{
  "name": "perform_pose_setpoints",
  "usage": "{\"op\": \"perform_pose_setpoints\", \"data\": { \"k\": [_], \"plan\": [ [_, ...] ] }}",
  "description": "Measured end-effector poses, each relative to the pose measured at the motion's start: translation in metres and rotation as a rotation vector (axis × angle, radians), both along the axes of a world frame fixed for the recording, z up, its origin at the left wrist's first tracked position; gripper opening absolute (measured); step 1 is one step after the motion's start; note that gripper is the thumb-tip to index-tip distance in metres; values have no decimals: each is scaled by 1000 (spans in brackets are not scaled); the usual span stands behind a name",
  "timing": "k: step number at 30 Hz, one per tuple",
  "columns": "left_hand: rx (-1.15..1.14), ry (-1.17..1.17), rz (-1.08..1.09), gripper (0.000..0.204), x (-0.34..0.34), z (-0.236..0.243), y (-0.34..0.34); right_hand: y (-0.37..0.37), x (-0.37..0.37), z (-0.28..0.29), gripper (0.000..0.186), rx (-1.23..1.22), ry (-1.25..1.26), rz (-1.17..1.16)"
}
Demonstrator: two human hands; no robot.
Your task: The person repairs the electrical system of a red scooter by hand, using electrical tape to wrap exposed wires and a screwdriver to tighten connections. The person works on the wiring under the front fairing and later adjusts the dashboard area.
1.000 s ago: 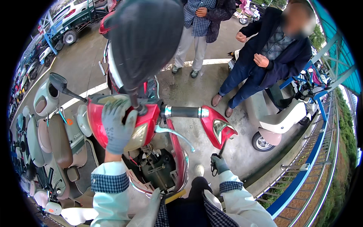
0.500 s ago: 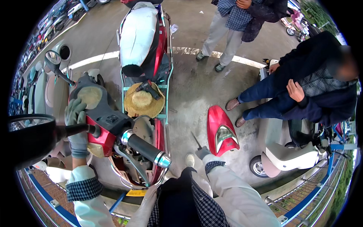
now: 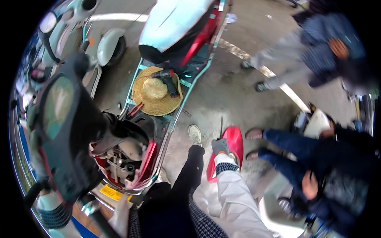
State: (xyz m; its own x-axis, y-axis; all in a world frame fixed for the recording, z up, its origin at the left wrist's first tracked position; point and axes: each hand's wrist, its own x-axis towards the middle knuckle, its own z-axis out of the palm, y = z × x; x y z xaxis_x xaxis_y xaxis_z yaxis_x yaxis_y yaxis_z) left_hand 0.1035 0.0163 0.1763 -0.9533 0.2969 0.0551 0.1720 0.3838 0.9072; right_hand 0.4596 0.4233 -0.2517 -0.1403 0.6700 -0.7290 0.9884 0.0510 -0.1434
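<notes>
My right hand (image 3: 220,146), in a grey glove, is closed around a screwdriver, its thin dark shaft (image 3: 221,123) pointing away from me. Behind and partly hidden by that hand, the red scooter front cover (image 3: 234,139) lies on the ground. At left, the scooter's dark handlebar cover with the dashboard (image 3: 59,107) looms close and tilted. My left forearm's checked cuff (image 3: 53,216) shows below it. The left hand itself is mostly hidden behind this cover, so its fingers cannot be read. The scooter's opened front body (image 3: 129,158) exposes metal parts and wiring.
A straw hat (image 3: 149,101) lies on the scooter's frame, with a cordless drill (image 3: 170,85) on it and red-handled pliers (image 3: 135,109) at its edge. The covered seat (image 3: 174,23) is beyond. Two people stand at right, near a pale scooter (image 3: 278,198).
My view has turned and shifted, so the handlebar cover looks larger and tilted at left. My left hand has become mostly hidden. The right hand still holds the screwdriver and now overlaps the red cover.
</notes>
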Motion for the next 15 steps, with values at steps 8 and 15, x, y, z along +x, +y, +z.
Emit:
{"op": "perform_pose_setpoints", "data": {
  "k": [8, 15],
  "plan": [
    [-610, 298, 266, 53, 63, -37, 26, 68, -41, -176, 67, -188, -213, 239],
    [-758, 220, 350, 53, 61, -48, 44, 118, -330, -179, 48, 334, 547, 550]
  ]
}}
